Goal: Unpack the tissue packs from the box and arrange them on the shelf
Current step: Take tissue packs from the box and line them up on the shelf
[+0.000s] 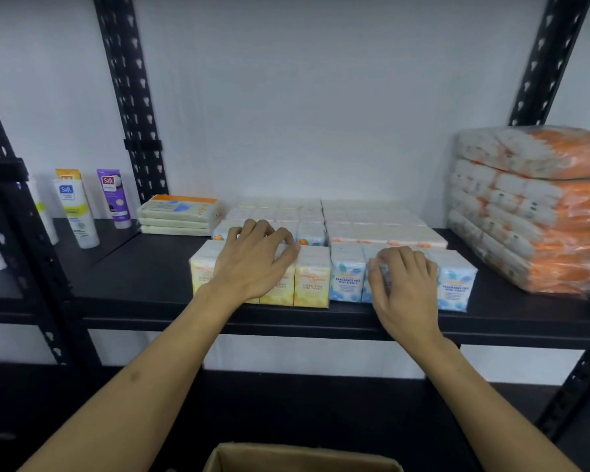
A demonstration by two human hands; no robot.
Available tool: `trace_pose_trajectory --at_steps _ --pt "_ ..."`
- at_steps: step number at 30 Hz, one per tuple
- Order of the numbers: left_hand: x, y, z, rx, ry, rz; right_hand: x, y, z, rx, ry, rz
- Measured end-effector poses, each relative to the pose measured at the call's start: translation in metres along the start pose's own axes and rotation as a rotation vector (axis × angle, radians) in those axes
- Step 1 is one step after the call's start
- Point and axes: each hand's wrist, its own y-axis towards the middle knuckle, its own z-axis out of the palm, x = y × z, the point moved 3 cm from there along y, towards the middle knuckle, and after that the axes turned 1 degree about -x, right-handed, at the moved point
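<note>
On the black shelf (140, 281) stands a front row of mini tissue packs: yellow packs (312, 277) on the left, blue packs (455, 281) on the right. My left hand (252, 260) lies on top of the yellow packs with fingers spread over them. My right hand (406, 284) is curled around a blue pack (368, 284) in the middle of the blue row. More packs (372, 223) fill the rows behind. The open cardboard box (300, 458) sits at the bottom edge below the shelf; its inside is hidden.
A flat stack of tissue packets (178, 212) lies at the back left. A tall stack of orange-wrapped bundles (532, 206) stands at the right. Several lotion tubes (77, 212) stand on the neighbouring shelf to the left. Black perforated uprights (130, 97) frame the shelf.
</note>
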Motion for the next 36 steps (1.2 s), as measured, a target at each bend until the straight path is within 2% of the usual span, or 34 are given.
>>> trace_pose_trajectory --at_steps 7,8,10,12,17,22,25,29,36 --pt "0.001 0.005 -0.004 0.138 -0.144 -0.031 -0.009 0.062 -0.013 0.172 -0.03 0.122" --pt "0.001 0.006 -0.005 0.18 -0.149 -0.047 -0.013 0.07 -0.013 0.249 -0.055 0.156" --pt "0.0 0.006 -0.006 0.228 -0.137 -0.086 -0.02 0.078 -0.008 0.519 -0.114 0.225" --pt "-0.002 0.002 -0.006 0.177 -0.116 -0.103 -0.021 0.073 -0.003 0.705 -0.196 0.241" --pt "-0.005 -0.01 -0.004 -0.108 -0.046 -0.065 -0.018 0.067 -0.004 0.597 -0.254 0.189" --pt "-0.006 -0.019 0.005 -0.308 -0.075 -0.028 -0.017 0.066 -0.003 0.583 -0.268 0.182" --pt "-0.007 -0.026 0.012 -0.36 -0.1 -0.012 -0.018 0.065 -0.002 0.545 -0.27 0.176" --pt "-0.006 -0.038 0.021 -0.346 -0.171 -0.009 -0.017 0.064 -0.002 0.492 -0.266 0.17" --pt "-0.011 -0.052 0.028 -0.406 -0.176 -0.015 -0.016 0.054 -0.003 0.207 -0.228 0.168"
